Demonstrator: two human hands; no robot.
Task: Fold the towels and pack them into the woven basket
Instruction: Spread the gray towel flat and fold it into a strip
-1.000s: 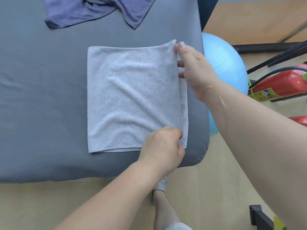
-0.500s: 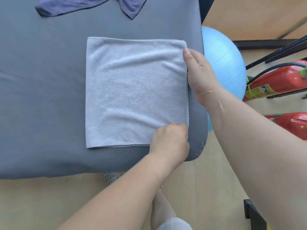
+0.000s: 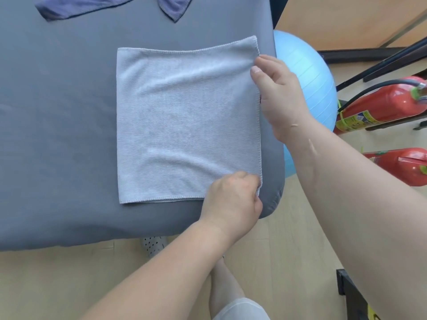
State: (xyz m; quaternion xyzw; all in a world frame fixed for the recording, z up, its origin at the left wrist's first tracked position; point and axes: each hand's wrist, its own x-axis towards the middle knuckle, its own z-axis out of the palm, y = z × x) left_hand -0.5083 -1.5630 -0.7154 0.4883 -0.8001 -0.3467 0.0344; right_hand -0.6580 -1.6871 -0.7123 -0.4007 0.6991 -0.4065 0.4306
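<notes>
We can read no text; the yellow label [image 3: 357, 120] on the upper red fire extinguisher [image 3: 383, 103], well to the right of the right hand [image 3: 280, 98] and its grip on the grey towel [image 3: 184, 121], bears print too small and blurred for us.

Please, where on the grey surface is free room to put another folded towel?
The widest bare patch of the grey surface lies left of the light grey towel. A narrower band runs between that towel and the purple towel. The right edge is crowded: left hand and right hand both grip the towel's corners there, beside the blue ball.
</notes>
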